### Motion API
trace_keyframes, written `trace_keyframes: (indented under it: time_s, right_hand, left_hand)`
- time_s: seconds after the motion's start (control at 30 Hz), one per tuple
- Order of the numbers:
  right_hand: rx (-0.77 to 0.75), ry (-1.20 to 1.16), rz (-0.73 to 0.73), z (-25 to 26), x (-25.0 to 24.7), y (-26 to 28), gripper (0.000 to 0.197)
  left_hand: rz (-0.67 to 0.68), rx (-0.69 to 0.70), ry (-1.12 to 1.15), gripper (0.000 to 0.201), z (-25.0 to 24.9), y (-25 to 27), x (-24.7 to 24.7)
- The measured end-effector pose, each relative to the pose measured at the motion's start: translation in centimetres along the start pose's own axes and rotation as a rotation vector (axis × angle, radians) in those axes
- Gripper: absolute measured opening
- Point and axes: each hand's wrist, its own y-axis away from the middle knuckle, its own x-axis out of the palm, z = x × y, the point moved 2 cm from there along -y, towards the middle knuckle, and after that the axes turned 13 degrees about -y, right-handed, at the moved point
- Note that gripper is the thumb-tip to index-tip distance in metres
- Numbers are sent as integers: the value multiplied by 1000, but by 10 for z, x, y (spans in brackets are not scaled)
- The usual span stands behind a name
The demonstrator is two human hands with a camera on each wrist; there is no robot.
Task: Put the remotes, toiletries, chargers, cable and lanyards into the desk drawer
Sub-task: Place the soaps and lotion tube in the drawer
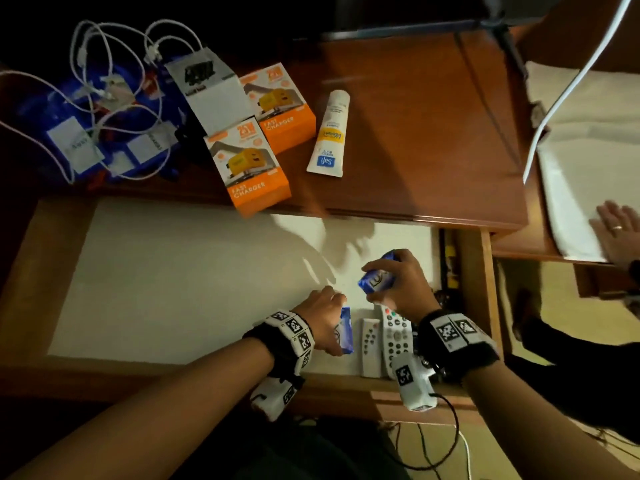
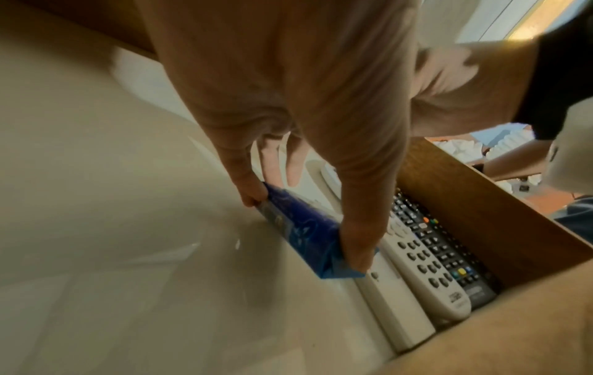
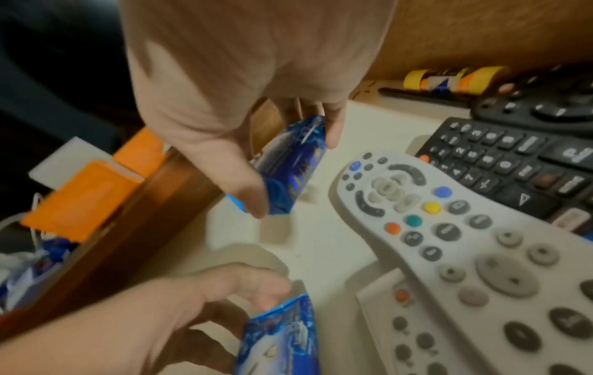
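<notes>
left hand (image 1: 325, 320) low in the open desk drawer (image 1: 194, 282), thumb and fingers pinching the ends of a blue soap packet (image 2: 298, 228) stood on its long edge on the pale liner, touching the small white remote (image 1: 371, 344). beside that, the larger white remote (image 3: 449, 228) and a black remote (image 3: 513, 162), packed against the drawer's right wall. right hand (image 1: 398, 282) a little further in and above the liner, grip curled around a second blue soap packet (image 1: 377, 280), not yet set down. judgement: step in hand is seating both soaps beside the remotes. do it well by laying the left packet flat before letting go, on edge it may topple; then lower the right one next to it, clear of remote buttons. beyond, on the surface: two orange charger boxes (image 1: 266, 143), the nearer overhanging the edge; a white tube (image 1: 329, 133); further left a white box (image 1: 211, 91), white cable (image 1: 114, 109) tangled over blue lanyards (image 1: 86, 140). all await the drawer.
</notes>
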Motion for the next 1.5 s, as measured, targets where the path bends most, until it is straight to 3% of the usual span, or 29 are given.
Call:
trace_keyframes:
  time_s: [0.17, 0.27, 0.4, 0.53, 0.67, 0.8, 0.93, 1.07, 1.2, 1.33, 1.5]
  right_hand:
    - [-11, 205, 134, 5, 24, -11, 58]
    - [6, 305, 222, 5, 35, -21, 74]
    - [-25, 473, 280, 1, 48, -26, 81]
    - [-74, 571, 328, -3, 58, -27, 81]
    - [-111, 594, 363, -5, 61, -27, 81]
    - [-110, 542, 413, -8, 59, -26, 77]
    - [-135, 445, 440, -10, 53, -26, 55]
    - [-154, 463, 471, -9, 51, -24, 50]
    - [-184, 489, 498, -6, 52, -20, 53]
    - [-225, 568, 532, -5, 53, -18, 57]
    - [-96, 491, 458, -1, 52, -16, 72]
  left_hand:
    - [55, -25, -69, 93, -1, -2, 10]
    - [55, -31, -65, 92, 0, -1, 13]
    - [41, -54, -56, 82, 1, 1, 15]
    - [57, -157, 116, 86, 8, 1, 19]
    - [98, -282, 235, 78, 14, 4, 25]
    - [151, -260, 277, 67, 8, 1, 29]
    - [156, -208, 293, 66, -2, -4, 32]
    - [179, -187, 288, 64, -7, -6, 34]
    - [165, -216, 343, 61, -5, -6, 35]
    - [154, -232, 392, 76, -4, -4, 36]
    - [196, -192, 375, 75, -3, -3, 33]
